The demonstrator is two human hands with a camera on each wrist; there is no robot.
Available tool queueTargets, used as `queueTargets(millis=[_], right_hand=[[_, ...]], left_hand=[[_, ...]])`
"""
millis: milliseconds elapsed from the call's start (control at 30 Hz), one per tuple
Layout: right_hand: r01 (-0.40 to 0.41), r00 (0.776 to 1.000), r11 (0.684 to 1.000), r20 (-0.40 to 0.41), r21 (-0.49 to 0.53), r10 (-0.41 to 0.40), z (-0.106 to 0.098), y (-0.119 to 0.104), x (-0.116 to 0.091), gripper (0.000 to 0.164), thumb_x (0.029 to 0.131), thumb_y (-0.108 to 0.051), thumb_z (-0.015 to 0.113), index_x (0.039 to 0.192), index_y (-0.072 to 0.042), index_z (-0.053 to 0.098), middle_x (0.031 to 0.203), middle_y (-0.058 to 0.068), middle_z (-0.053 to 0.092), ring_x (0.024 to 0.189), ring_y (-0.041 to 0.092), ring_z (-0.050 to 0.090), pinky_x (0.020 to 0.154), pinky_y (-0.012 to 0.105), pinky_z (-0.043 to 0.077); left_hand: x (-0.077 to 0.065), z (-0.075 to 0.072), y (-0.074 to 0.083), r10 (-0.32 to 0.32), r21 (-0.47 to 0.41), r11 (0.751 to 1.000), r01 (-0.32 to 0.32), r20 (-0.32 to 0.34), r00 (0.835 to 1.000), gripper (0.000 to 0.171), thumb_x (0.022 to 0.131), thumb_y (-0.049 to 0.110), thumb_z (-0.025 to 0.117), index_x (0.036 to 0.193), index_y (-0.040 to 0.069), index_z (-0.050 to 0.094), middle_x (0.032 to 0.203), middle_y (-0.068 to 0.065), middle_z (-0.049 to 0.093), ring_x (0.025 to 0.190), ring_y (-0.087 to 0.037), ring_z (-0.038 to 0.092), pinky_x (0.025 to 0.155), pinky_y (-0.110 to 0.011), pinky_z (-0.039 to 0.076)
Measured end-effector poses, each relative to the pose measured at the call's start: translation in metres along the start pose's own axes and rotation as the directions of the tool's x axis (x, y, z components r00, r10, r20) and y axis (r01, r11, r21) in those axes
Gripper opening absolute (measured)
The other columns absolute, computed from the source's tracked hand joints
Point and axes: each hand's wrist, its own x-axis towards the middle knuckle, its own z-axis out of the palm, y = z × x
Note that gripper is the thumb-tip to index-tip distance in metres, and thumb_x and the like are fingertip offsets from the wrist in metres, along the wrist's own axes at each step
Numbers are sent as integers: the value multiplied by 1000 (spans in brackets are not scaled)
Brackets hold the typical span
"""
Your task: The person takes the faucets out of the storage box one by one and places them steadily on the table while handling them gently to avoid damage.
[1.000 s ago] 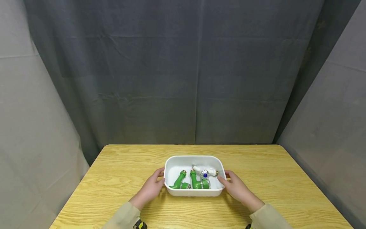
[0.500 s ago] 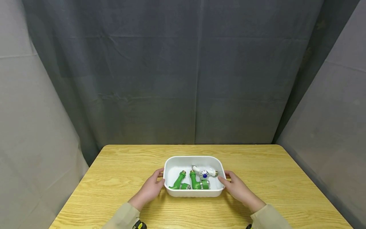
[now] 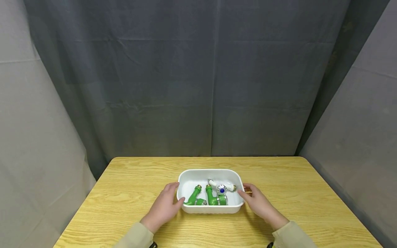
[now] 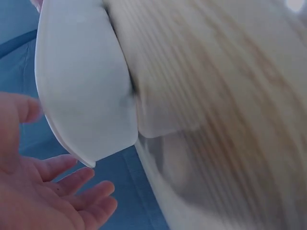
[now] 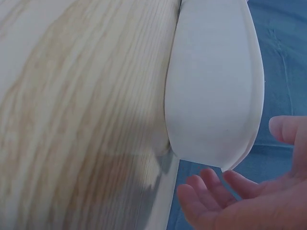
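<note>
A white plastic tub (image 3: 211,208) stands on the wooden table, holding several taps. On its left lies a green tap (image 3: 193,197); a second green tap (image 3: 212,197) is in the middle. Behind that one is a white tap (image 3: 230,186) with a blue-centred chrome handle. My left hand (image 3: 164,208) is at the tub's left end, fingers loosely spread, thumb over the front corner. My right hand (image 3: 260,206) is at the right end, thumb over the rim and fingers outside. Both wrist views show relaxed fingers right at the rim, with each thumb apart from the fingers.
The wooden tabletop (image 3: 130,182) spreads around the tub. A dark grey curtain (image 3: 161,86) hangs behind its far edge. Light grey cloth walls (image 3: 40,148) flank both sides.
My left hand has loosened and turned, its thumb moving from beside the tub to over the front-left corner. The right hand has barely shifted. The tub and taps stay in place.
</note>
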Motion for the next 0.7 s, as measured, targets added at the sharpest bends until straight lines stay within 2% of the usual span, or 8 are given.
queueTargets(millis=[200,467,700], right_hand=[[48,998,998,-41,-45,-50,-1,0,0,59,107,-27,57,149,10,39,142,31,51,129,45,54,108,59,48],[99,990,989,-93,-114,-110,-2,1,0,55,107,-27,58,148,5,42,145,31,45,133,48,48,109,61,46],[130,983,984,-115,-125,-145,-1,1,1,52,107,-24,58,147,5,43,146,30,43,134,47,48,109,61,46]], left_hand=[[-3,2,9,65,79,995,-63,-23,998,76,93,37,76,148,-7,47,151,-24,49,138,-42,51,116,-54,43],[-2,8,8,70,97,993,-70,3,998,86,92,48,76,153,-4,43,160,-23,40,142,-43,48,116,-55,43],[1,10,9,68,102,992,-70,16,998,92,90,54,75,153,-5,42,162,-25,37,145,-44,44,116,-56,42]])
